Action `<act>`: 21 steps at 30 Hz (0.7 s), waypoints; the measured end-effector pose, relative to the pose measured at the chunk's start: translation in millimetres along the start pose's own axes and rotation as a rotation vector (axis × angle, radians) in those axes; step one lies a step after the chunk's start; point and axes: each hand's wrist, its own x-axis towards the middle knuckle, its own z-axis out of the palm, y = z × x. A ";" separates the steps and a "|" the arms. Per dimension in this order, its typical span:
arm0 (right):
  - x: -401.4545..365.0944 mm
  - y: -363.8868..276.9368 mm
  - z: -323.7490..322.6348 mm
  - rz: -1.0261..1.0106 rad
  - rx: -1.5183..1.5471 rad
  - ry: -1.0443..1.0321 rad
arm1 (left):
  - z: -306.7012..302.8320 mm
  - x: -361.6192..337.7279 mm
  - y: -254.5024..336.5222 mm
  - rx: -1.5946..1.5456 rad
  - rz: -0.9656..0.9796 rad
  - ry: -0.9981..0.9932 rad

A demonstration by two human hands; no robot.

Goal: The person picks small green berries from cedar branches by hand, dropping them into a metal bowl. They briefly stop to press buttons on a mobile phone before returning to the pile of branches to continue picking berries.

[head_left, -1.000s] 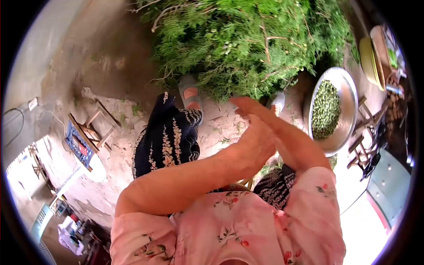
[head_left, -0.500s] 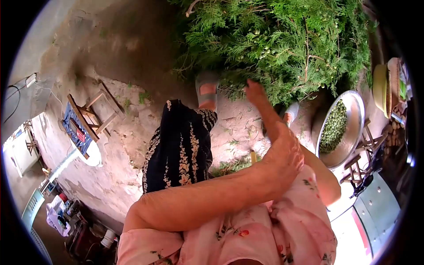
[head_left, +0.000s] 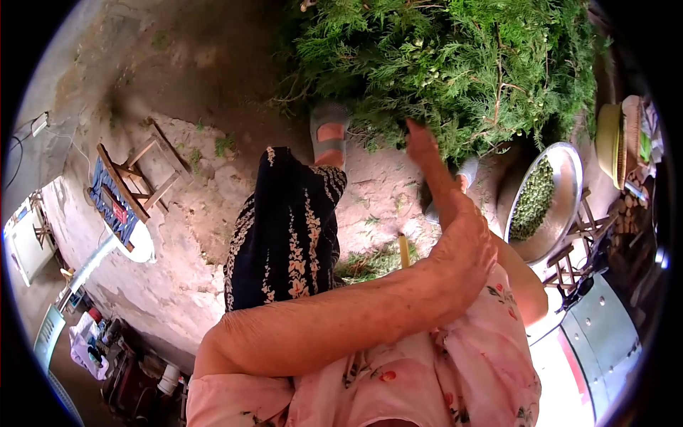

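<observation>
My right hand (head_left: pixel 424 145) reaches to the lower edge of a large heap of green cypress-like branches (head_left: pixel 462 64). Its fingers are blurred and partly lost in shadow, so what they hold, if anything, cannot be made out. Across my body lies my left arm, its hand (head_left: pixel 475 240) wrapped round my right arm near the elbow. Small round green cones show among the sprigs. At the right, a tilted-looking metal basin (head_left: pixel 563 206) holds a pile of small green cones (head_left: pixel 533 203).
My sandalled foot (head_left: pixel 329 135) stands by the heap. Loose sprigs (head_left: pixel 370 263) and a yellowish stick (head_left: pixel 404 250) lie between my legs. A wooden stool (head_left: pixel 131 185) is at left. Yellow and brown containers (head_left: pixel 612 139) stand beyond the basin; a pale blue metal panel (head_left: pixel 605 334) is lower right.
My right hand has shifted slightly right along the branches' edge. My left hand stays on my right arm. The whole view has moved a little.
</observation>
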 end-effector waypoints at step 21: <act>-29.6 22.3 6.2 0.303 0.183 0.529 | -14.9 18.6 7.7 0.072 -0.018 -0.111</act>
